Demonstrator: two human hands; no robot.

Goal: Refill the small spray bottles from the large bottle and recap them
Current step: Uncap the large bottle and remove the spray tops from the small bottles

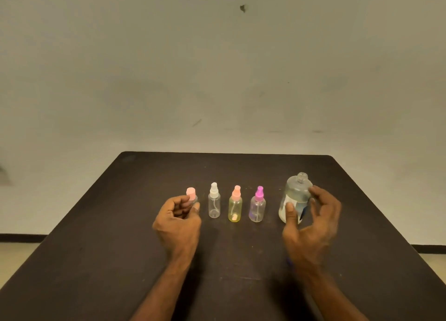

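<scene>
Several small spray bottles stand in a row on the dark table [101,236]. My left hand [179,218] curls around the leftmost one, whose pale pink cap [191,192] shows above my fingers. To its right stand a clear bottle with a white cap [214,203], a yellow bottle with an orange cap [235,207] and a lilac bottle with a magenta cap [257,206]. The large clear bottle [296,195], uncapped and partly filled, stands at the right. My right hand [311,221] is around it, thumb on its front, fingers spread at its right side.
The table's far edge meets a plain pale wall [217,79]. Bare tabletop lies in front of the bottles and to both sides. The floor shows beyond the left and right table edges.
</scene>
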